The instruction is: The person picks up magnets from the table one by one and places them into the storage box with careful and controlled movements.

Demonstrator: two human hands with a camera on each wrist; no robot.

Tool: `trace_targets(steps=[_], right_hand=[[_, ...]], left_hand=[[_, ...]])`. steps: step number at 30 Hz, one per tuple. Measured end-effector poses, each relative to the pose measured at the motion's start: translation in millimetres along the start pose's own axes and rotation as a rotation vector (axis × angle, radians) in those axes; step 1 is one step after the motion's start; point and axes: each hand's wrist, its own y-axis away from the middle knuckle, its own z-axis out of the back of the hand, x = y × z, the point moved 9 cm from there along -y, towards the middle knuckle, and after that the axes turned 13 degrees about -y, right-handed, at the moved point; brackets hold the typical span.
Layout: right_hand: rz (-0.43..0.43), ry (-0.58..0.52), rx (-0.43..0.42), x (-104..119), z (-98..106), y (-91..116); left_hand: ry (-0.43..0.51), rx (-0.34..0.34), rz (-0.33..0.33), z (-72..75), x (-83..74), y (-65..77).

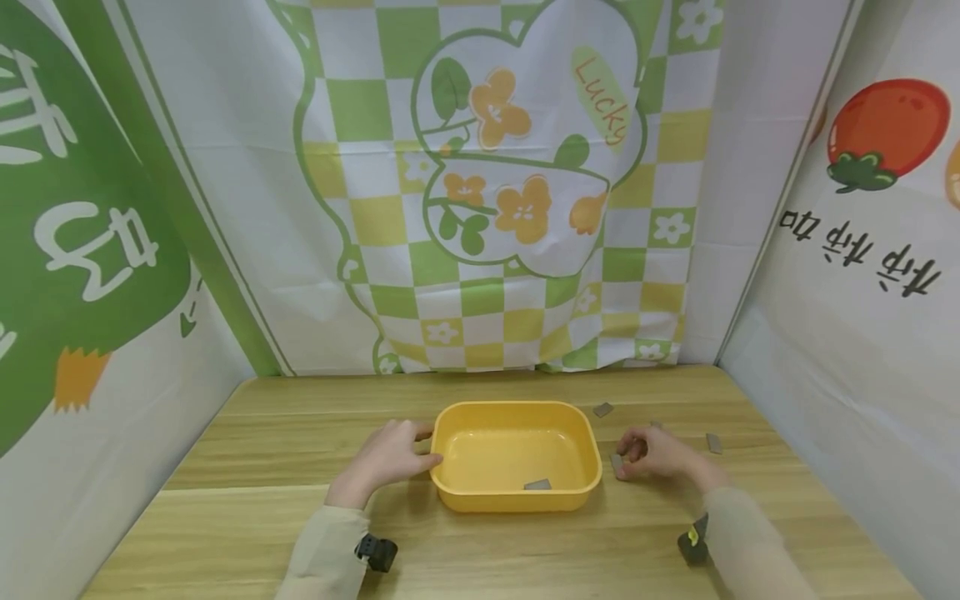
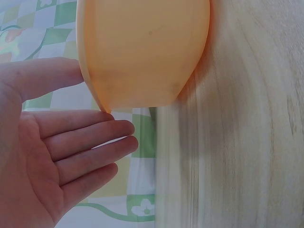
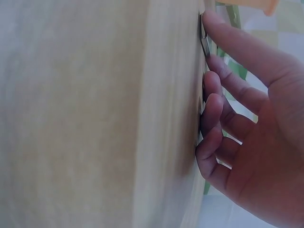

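My left hand (image 1: 393, 454) touches the left rim of a yellow plastic basin (image 1: 517, 502). In the left wrist view its fingers (image 2: 90, 154) are stretched out, and the thumb tip passes behind the rim of the basin (image 2: 147, 52). To the right of the basin, my right hand (image 1: 660, 457) has thumb and index finger at opposite ends of a small flat grey rectangular piece (image 1: 617, 467). That piece (image 3: 204, 40) is pinched close to the tabletop in the right wrist view, while the other fingers curl against the wood. Another grey piece (image 1: 537, 485) lies inside the basin.
More flat grey pieces lie on the wooden table (image 1: 300, 417): one behind the basin's right corner (image 1: 603, 409), one partly hidden behind the right hand (image 1: 656, 425), one farther right (image 1: 713, 443). Printed cloth (image 1: 487, 317) hangs along the table's back edge, with side cloths left and right.
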Motion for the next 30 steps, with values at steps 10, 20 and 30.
trace_targets(steps=[10,20,30], right_hand=[[0.004,-0.015,0.014,-2.4,-0.4,-1.4],[-0.008,-0.028,0.013,-4.0,-0.2,-1.3],[-0.02,-0.034,0.011,-6.9,0.7,-2.4]], left_hand=[[0.009,0.0,-0.003,-0.1,-0.3,0.2],[0.003,0.011,-0.011,-0.4,-2.0,0.6],[0.003,0.015,-0.01,0.3,-3.2,1.4]])
